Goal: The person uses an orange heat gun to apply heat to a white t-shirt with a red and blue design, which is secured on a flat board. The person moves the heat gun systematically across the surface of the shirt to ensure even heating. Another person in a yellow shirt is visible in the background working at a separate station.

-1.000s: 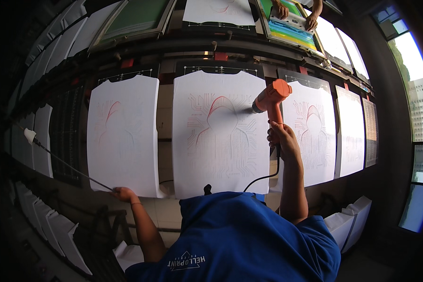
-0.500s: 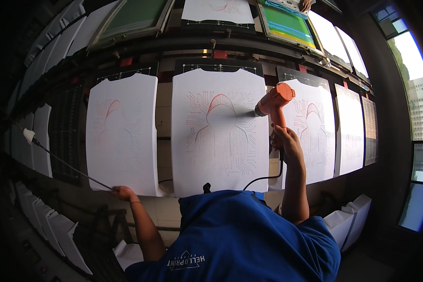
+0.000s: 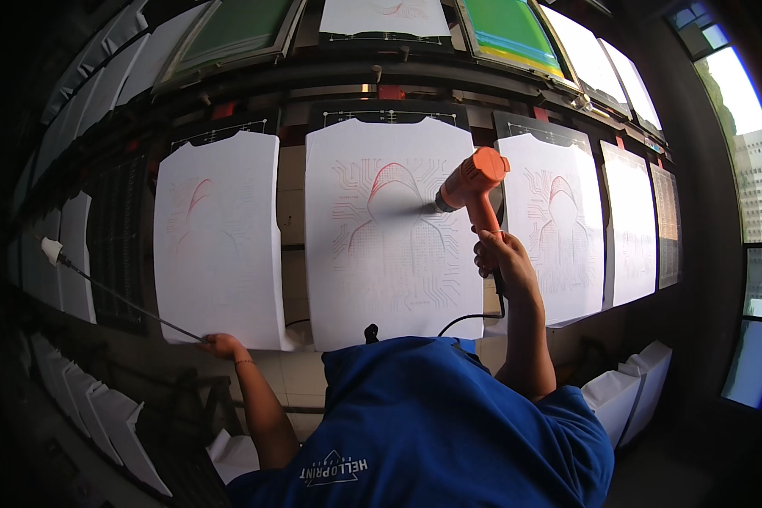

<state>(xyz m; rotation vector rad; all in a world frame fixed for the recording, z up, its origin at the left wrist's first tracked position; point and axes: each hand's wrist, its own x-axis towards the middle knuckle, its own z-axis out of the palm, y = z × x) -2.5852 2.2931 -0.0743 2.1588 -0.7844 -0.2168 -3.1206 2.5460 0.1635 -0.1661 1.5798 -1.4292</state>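
Observation:
My right hand grips the handle of an orange heat gun. Its nozzle points left at the middle white printed panel, close to a red line design of a hooded figure. The gun's black cord hangs down toward my blue shirt. Low on the left, my left hand is closed on the end of a thin dark rod. The rod reaches up and left to a small white tip, below the left white panel.
More white printed panels stand in a row to the right and far left on a dark frame. Green framed screens are raised above. White stacked pieces sit at lower right, and a bright window is at the right.
The heat gun has shifted slightly left and down over the middle panel. Another person's hands on the upper green screen have left the view. My left hand has stayed put.

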